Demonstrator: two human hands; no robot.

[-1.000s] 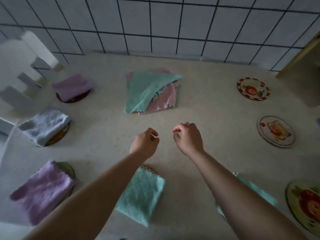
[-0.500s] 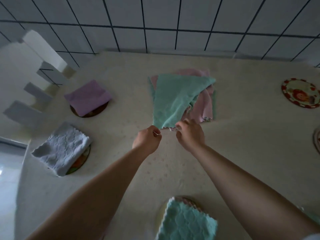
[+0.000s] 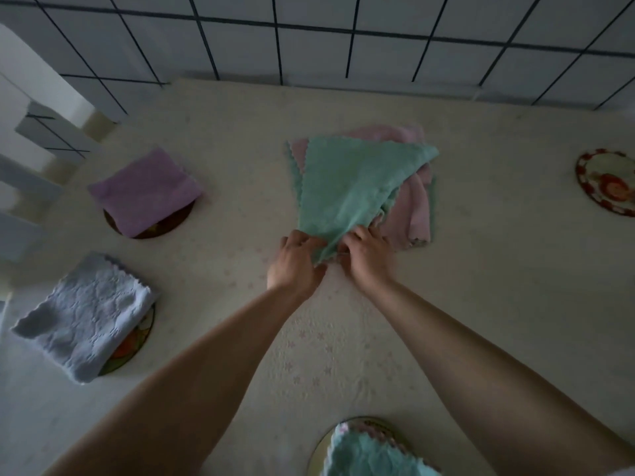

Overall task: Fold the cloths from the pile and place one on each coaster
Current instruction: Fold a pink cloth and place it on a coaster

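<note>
A pale cream tabletop with a faint flower print (image 3: 481, 304) runs back to a wall of white square tiles with dark grout (image 3: 378, 60). At the far middle of the table lies the pile of soft cloths (image 3: 417, 214), pink ones under a mint-green fleecy cloth with a scalloped edge (image 3: 347, 187) that lies on top, its near corner drawn toward the person. The left hand (image 3: 292, 266) and the right hand (image 3: 369, 255) meet at that near corner, each pinching the green fabric between curled fingers and thumb. On the near left a folded pale blue textured cloth (image 3: 86, 314) covers most of a round picture coaster (image 3: 132, 345). Farther back on the left a folded lilac cloth (image 3: 146, 190) sits on a dark round coaster (image 3: 165, 226). At the near edge another folded mint-green cloth (image 3: 367, 458) rests on a round coaster (image 3: 319, 448). At the far right is a bare round coaster with a red-and-white rim (image 3: 608, 182), cut by the frame.
</note>
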